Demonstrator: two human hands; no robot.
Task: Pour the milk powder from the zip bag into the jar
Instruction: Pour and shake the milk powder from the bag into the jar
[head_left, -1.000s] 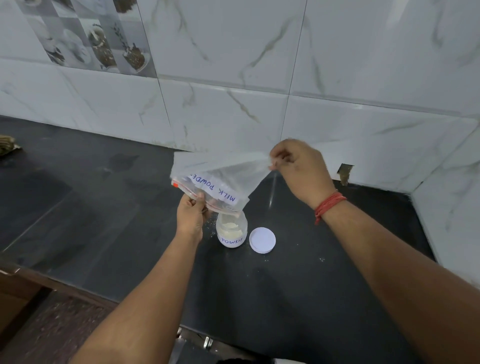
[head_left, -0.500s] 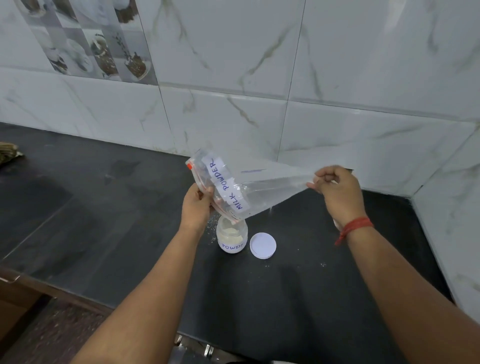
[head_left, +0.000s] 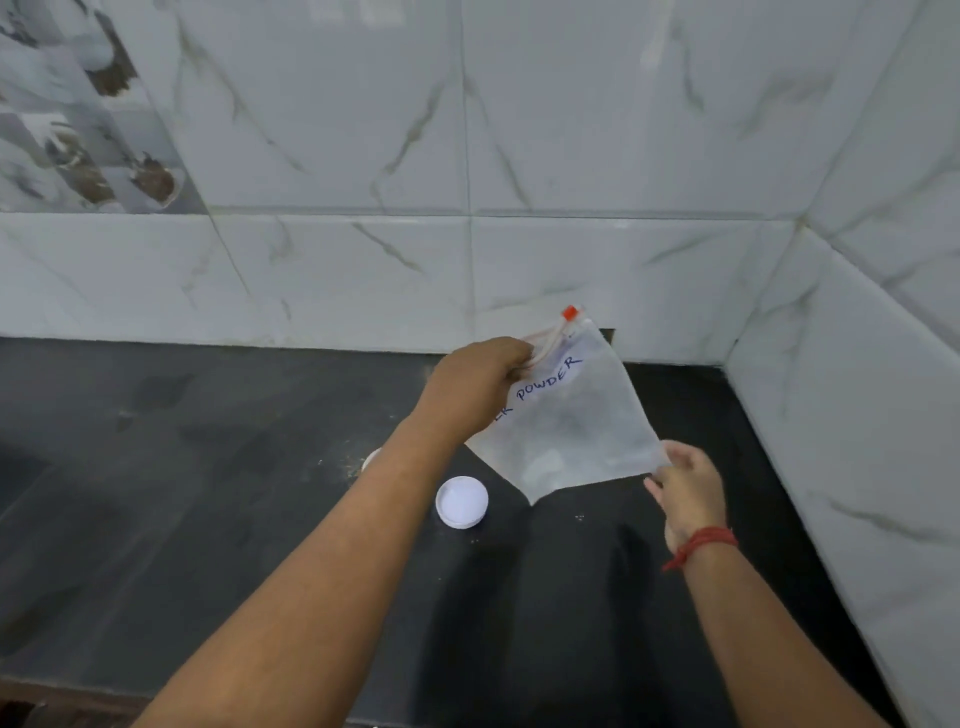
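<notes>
head | zip bag (head_left: 576, 426) zipper-end up, tilted | left hand (head_left: 475, 382) fingers grip zipper edge | right hand (head_left: 688, 493) fingers pinch bottom corner

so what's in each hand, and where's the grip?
Both hold the zip bag: left hand grips its zipper end, right hand pinches a bottom corner.

bare forearms, no sleeves in view; a red thread band (head_left: 698, 545) circles the right wrist.

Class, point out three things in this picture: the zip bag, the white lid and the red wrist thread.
zip bag (head_left: 576, 431): head view, on its clear middle panel.
white lid (head_left: 462, 501): head view, on its centre.
red wrist thread (head_left: 701, 543): head view, on the band at the right wrist.
</notes>
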